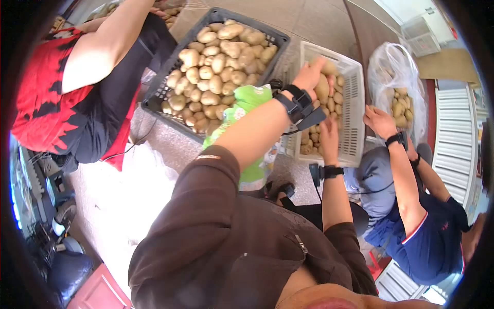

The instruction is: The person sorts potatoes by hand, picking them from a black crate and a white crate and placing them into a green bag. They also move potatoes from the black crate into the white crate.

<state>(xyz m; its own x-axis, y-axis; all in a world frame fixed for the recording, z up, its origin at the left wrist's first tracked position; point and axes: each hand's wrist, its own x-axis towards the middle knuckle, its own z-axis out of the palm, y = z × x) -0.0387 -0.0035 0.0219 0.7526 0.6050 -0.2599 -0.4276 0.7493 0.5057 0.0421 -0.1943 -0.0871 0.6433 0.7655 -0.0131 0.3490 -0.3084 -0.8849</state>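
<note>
My left hand (310,77) is over the white plastic crate (354,113), its fingers closed around a large potato (322,88). Lower in the same crate, my right hand (329,138) is beside the smaller potatoes (314,138), with its fingers stretched out and nothing visible held. Both wrists wear black straps with small devices. To the left, a black crate (172,61) is full of potatoes (208,77). A green and white bag (249,103) lies between the crates, partly hidden by my left forearm.
A person in red and black (56,98) is on the left. A co-worker in dark blue (422,232) is at the right, with a hand (381,122) by the white crate's edge. Beyond it stands a clear plastic bag (386,67) of potatoes.
</note>
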